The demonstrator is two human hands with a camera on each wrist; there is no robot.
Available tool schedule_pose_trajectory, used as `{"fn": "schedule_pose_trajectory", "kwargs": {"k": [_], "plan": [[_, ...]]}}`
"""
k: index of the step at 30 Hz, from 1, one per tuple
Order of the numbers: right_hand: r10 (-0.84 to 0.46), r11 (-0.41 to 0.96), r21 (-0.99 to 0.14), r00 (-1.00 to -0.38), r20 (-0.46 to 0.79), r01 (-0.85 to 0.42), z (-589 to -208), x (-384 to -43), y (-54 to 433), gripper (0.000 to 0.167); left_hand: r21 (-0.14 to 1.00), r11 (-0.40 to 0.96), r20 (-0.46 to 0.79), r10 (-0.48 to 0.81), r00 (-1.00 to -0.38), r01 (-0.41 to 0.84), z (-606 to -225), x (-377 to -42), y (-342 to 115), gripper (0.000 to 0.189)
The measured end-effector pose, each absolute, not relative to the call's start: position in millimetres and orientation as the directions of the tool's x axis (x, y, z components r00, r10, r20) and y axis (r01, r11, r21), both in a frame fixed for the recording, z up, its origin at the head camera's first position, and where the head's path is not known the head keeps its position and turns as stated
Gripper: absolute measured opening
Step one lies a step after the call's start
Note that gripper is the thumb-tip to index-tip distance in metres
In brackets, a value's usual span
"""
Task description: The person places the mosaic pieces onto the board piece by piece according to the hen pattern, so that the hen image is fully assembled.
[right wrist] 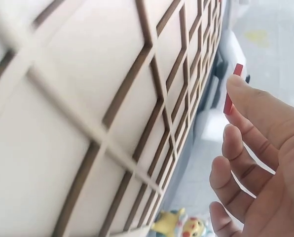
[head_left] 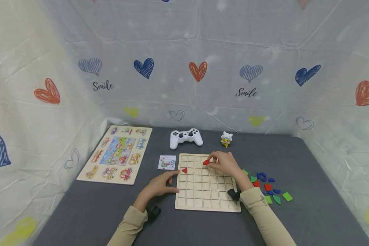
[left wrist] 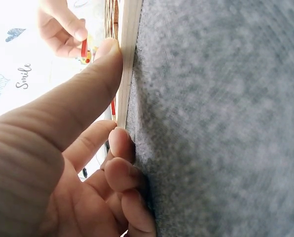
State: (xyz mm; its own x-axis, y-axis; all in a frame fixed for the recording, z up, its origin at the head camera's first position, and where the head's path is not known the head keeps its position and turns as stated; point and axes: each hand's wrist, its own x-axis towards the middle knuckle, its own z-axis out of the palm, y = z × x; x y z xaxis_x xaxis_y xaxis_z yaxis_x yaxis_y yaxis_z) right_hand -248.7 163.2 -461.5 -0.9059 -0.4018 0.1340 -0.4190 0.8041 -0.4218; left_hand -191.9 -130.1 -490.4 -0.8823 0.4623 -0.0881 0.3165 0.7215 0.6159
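My right hand [head_left: 226, 164] pinches a red wooden shape piece [head_left: 206, 162] between thumb and fingers over the back rows of a wooden grid board [head_left: 207, 195]. In the right wrist view the red piece [right wrist: 238, 70] is seen edge-on, raised above the board, its other fingers loosely bent. At the board's left edge, my left hand [head_left: 160, 184] rests its thumb [left wrist: 110, 61] and index finger against the rim. Its remaining fingers are bent beside the cloth in the left wrist view. One red triangle [head_left: 184, 170] lies in a cell near that hand.
Several loose green, blue and red pieces [head_left: 268, 187] lie right of the board, partly behind the right forearm. A pattern card [head_left: 167, 162] lies to its left, near a vehicle puzzle board [head_left: 93, 171]. Behind stand a white game controller [head_left: 187, 137] and a small figurine [head_left: 226, 139].
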Motion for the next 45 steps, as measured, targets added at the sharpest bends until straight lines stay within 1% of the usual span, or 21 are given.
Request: {"fn": "schedule_pose_trajectory", "kwargs": {"k": [5, 9, 15, 22, 26, 38, 45], "plan": [[-0.397, 0.811, -0.43, -0.913, 0.095, -0.398, -465, -254, 152, 0.022, 0.618, 0.722, -0.091, 0.459, -0.884, 0.311, -490, -192, -131, 0.071], [-0.403, 0.81, -0.425, -0.91, 0.097, -0.404, -467, -257, 144, 0.022, 0.622, 0.72, -0.09, 0.456, -0.886, 0.308, -490, -192, -131, 0.071], [-0.416, 0.804, -0.429, -0.905, 0.087, -0.411, -466, -259, 131, 0.023, 0.638, 0.688, -0.048, 0.482, -0.875, 0.345, -487, -188, -131, 0.07], [-0.452, 0.793, -0.416, -0.888, 0.087, -0.445, -463, -263, 117, 0.022, 0.631, 0.72, -0.108, 0.451, -0.886, 0.29, -486, -189, -128, 0.07], [-0.46, 0.797, -0.397, -0.884, 0.089, -0.455, -466, -265, 111, 0.021, 0.626, 0.724, -0.113, 0.452, -0.885, 0.29, -486, -190, -128, 0.07], [-0.442, 0.826, -0.374, -0.896, 0.036, -0.423, -468, -268, 105, 0.02, 0.632, 0.718, -0.108, 0.453, -0.885, 0.29, -486, -191, -128, 0.07], [-0.425, 0.833, -0.39, -0.905, 0.004, -0.392, -470, -270, 106, 0.022, 0.632, 0.724, -0.118, 0.443, -0.889, 0.277, -487, -191, -129, 0.069]]}}
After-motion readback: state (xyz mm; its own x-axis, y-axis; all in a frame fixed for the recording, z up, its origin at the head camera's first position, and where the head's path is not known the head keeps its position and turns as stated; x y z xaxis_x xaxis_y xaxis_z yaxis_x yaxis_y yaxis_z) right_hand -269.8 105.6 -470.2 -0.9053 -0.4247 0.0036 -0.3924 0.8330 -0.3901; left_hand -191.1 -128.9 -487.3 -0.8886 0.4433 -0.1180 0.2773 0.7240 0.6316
